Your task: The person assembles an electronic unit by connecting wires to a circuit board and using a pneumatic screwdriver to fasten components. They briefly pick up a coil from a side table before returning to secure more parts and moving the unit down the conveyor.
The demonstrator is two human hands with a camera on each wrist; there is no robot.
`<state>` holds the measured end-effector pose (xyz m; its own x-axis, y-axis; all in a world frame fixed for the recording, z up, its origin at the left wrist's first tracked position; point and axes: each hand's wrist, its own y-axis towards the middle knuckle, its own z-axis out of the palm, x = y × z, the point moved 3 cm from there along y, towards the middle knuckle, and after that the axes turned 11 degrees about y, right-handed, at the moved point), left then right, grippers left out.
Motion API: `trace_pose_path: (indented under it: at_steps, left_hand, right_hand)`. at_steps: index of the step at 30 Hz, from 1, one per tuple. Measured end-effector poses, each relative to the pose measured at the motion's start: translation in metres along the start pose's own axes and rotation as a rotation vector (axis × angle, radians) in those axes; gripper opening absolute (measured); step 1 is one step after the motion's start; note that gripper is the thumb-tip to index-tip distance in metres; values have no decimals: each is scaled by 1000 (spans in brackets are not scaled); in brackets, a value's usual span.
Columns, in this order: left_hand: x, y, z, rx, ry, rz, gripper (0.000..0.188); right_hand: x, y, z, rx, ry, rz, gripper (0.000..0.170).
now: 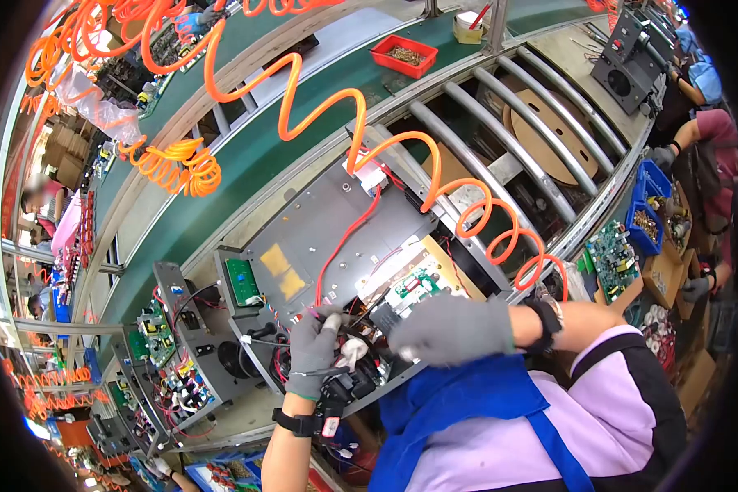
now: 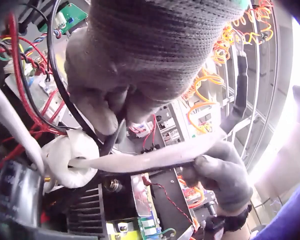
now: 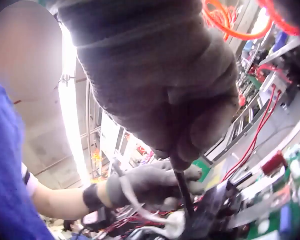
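Both hands wear grey gloves and work over the open metal chassis (image 1: 291, 221). My left hand (image 1: 312, 348) (image 2: 150, 55) bends its fingers beside a white ring (image 2: 75, 157) (image 1: 353, 351) and pinches a dark cable there. From the ring a white-sleeved cable (image 2: 150, 159) runs across the left wrist view, a black one along its underside. My right hand (image 1: 451, 328) (image 2: 222, 175) curls at their far end. In the right wrist view my right hand (image 3: 160, 80) pinches a black cable (image 3: 184, 192), while my left hand (image 3: 150, 185) lies behind it, near the ring (image 3: 176, 222).
An orange coiled hose (image 1: 357, 139) hangs across the chassis. Other units with boards (image 1: 180, 377) stand at the left. Metal rollers (image 1: 476, 164) lie behind, with a red tray (image 1: 403, 56) on the green belt. Blue bins (image 1: 648, 217) and people are at the right.
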<state>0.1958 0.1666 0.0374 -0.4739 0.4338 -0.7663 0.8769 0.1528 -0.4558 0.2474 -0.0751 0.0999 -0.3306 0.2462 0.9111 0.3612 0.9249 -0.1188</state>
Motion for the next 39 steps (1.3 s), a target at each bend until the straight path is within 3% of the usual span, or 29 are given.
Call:
trace_pose_path:
  at_steps: [1, 3, 6, 8, 11, 15, 18, 22, 26, 27, 30, 33, 37, 38, 39]
  left_hand:
    - [9, 2, 0, -89, 40, 51, 19]
    - [16, 7, 3, -103, 87, 87, 19]
    - [-22, 2, 17, 27, 95, 171, 23]
    - [-52, -4, 30, 160, -107, 138, 26]
    - [-57, -3, 39, 241, -26, 154, 31]
    - [-46, 1, 47, 182, 65, 273, 29]
    - [-48, -3, 49, 147, 201, 289, 29]
    - [-46, -11, 46, 92, 306, 261, 28]
    - [-44, -19, 52, -76, 430, 463, 23]
    - [-46, -21, 56, -101, 447, 504, 23]
    - [-59, -31, 59, -87, 513, 539, 22]
    - [-62, -34, 63, -115, 561, 584, 22]
    - [-55, -30, 68, -165, 565, 543, 21]
    - [-49, -26, 69, -194, 569, 518, 22]
    - [-43, -23, 73, -196, 523, 474, 24]
  right_hand:
    - [8, -12, 8, 71, 6, -2, 21]
    - [13, -31, 23, 139, 57, 59, 19]
    - [-3, -40, 15, -224, 216, 48, 19]
    - [-16, -44, 5, -259, 83, 182, 22]
    - [-24, -46, -5, -213, -91, 275, 27]
    - [-24, -29, -24, -551, -143, 49, 30]
    - [-24, -4, -31, -447, 49, 131, 30]
    - [-39, 9, -28, -378, -69, 121, 25]
    - [-45, -3, -39, -220, 290, 369, 31]
    - [-54, -6, -37, -213, 590, 467, 34]
    - [-60, -11, -36, -187, 795, 618, 30]
    - [-66, -14, -32, -166, 818, 549, 23]
    - [-56, -4, -32, -312, -96, -121, 26]
    - [-54, -3, -33, -267, -335, -210, 23]
    - [-59, -1, -33, -174, -418, -119, 20]
